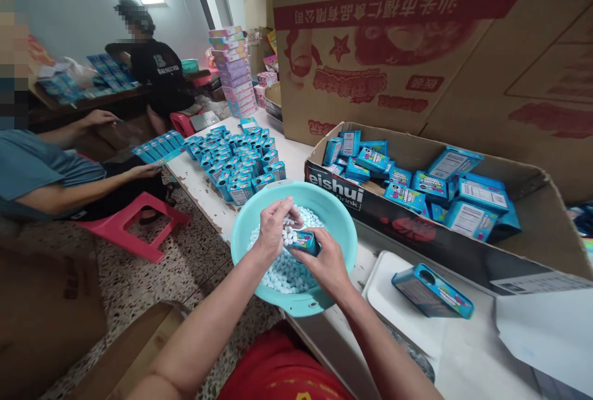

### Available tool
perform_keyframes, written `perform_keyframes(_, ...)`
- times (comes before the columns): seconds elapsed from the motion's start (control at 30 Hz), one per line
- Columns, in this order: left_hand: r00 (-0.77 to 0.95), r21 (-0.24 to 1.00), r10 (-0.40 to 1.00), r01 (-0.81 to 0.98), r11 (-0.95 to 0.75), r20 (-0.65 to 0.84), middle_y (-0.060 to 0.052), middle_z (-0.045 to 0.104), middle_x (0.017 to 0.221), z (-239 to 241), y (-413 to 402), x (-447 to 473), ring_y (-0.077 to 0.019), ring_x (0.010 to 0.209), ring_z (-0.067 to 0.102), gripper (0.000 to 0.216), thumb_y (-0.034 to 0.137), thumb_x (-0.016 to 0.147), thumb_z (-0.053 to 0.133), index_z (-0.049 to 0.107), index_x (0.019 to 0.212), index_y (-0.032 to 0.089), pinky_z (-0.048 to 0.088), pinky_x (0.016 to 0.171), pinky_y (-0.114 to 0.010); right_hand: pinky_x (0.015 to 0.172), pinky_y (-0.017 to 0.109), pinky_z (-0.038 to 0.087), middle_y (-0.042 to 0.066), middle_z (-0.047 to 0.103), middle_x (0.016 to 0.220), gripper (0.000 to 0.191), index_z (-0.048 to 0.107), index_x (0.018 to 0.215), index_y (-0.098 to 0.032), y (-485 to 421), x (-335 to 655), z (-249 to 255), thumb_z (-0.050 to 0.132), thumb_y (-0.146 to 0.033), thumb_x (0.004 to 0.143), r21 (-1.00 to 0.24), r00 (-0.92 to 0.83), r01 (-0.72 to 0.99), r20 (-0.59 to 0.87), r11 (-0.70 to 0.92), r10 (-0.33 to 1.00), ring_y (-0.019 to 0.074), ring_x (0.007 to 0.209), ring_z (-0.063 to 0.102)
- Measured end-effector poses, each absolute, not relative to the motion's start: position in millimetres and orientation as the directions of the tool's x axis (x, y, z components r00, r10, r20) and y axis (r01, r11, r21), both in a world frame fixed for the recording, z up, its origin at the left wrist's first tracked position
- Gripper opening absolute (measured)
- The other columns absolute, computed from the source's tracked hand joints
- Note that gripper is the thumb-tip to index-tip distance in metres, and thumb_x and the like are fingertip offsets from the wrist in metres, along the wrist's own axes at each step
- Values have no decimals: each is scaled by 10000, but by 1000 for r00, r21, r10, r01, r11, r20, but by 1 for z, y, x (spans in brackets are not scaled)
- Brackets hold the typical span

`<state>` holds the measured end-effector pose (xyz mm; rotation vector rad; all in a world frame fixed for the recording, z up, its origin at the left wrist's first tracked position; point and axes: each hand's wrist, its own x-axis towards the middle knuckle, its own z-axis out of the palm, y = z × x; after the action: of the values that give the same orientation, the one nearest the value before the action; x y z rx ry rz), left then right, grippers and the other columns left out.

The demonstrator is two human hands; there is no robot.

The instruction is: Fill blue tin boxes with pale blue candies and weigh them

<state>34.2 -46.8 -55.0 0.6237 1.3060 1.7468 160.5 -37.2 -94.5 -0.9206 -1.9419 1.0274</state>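
Observation:
Over a turquoise basin of pale, pellet-like candies, my two hands meet. My right hand grips a small blue candy box, tilted with one end toward my left hand. Cupped fingers of my left hand hold a heap of white candies against that end of the box. The box's opening is hidden by the candies and fingers. To the right, another blue candy box with a round hole in its top rests on a white scale-like tray.
Many blue boxes with holes stand beyond the basin. A long carton at right holds more blue boxes, before a big cardboard box. At left, a person holds a row of boxes near a pink stool; another person sits farther back.

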Motion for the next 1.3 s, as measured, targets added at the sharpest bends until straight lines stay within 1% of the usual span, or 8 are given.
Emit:
perform_keyframes(0.43, -534, 968, 843, -238, -80, -61, 15, 511, 538, -54, -50, 33, -94, 462, 499, 374, 502, 732, 602, 535, 606, 157, 401, 441, -207, 776, 340, 444, 29, 661, 906, 255, 637, 909, -224, -38, 161, -95, 714, -269, 670, -909, -457, 233, 211, 346, 864, 229, 869, 602)
perform_keyframes(0.57, -505, 992, 863, 91, 93, -34, -20, 567, 650, -61, -54, -1, -148, 573, 565, 380, 540, 767, 509, 553, 678, 174, 468, 555, -274, 783, 339, 445, 35, 654, 926, 284, 626, 925, -216, -36, 164, -96, 716, -323, 678, -939, -331, 206, 197, 275, 923, 225, 874, 598)
perform_keyframes(0.7, -201, 472, 948, 829, 299, -248, -131, 629, 954, -79, -74, -21, -322, 950, 579, 407, 539, 696, 568, 628, 862, 172, 449, 819, -454, 792, 345, 451, 43, 646, 941, 319, 618, 963, -212, -37, 165, -98, 705, -369, 698, -954, -184, 166, 219, 250, 958, 215, 863, 595)
perform_keyframes(0.77, -118, 229, 918, 949, 216, -378, -189, 580, 1116, -87, -85, -14, -398, 1068, 516, 595, 609, 646, 585, 611, 1034, 159, 412, 859, -519, 805, 351, 450, 42, 643, 948, 327, 615, 983, -214, -37, 165, -98, 696, -377, 711, -951, -152, 155, 245, 268, 957, 213, 875, 592)
perform_keyframes(0.83, -18, 180, 893, 977, 111, -450, -224, 525, 1206, -92, -92, 1, -426, 1109, 485, 733, 653, 651, 548, 549, 1178, 144, 407, 860, -530, 813, 351, 448, 40, 643, 948, 321, 621, 973, -217, -38, 164, -97, 700, -378, 706, -949, -189, 146, 252, 281, 949, 215, 892, 590)
perform_keyframes(0.97, 145, 304, 841, 952, 24, -521, -222, 567, 1132, -93, -90, 26, -364, 970, 578, 605, 469, 723, 513, 515, 1211, 111, 453, 785, -446, 797, 350, 449, 38, 647, 928, 346, 629, 957, -210, -37, 164, -97, 714, -399, 679, -964, -191, 161, 179, 211, 965, 214, 864, 591)
perform_keyframes(1.17, 73, 542, 895, 816, 200, -440, -47, 615, 711, -97, -82, 15, -240, 710, 592, 231, 214, 571, 590, 586, 801, 187, 434, 594, -300, 789, 346, 440, 38, 633, 918, 345, 616, 947, -201, -36, 165, -97, 699, -405, 682, -958, -117, 208, 177, 199, 977, 210, 851, 578)
perform_keyframes(1.3, -182, 865, 898, 248, 436, -400, 44, 498, 550, -80, -81, 3, -108, 450, 471, 164, 221, 601, 584, 518, 749, 196, 302, 395, -193, 783, 342, 441, 44, 620, 921, 309, 601, 938, -201, -35, 164, -96, 685, -373, 696, -941, -146, 245, 202, 233, 968, 218, 867, 577)
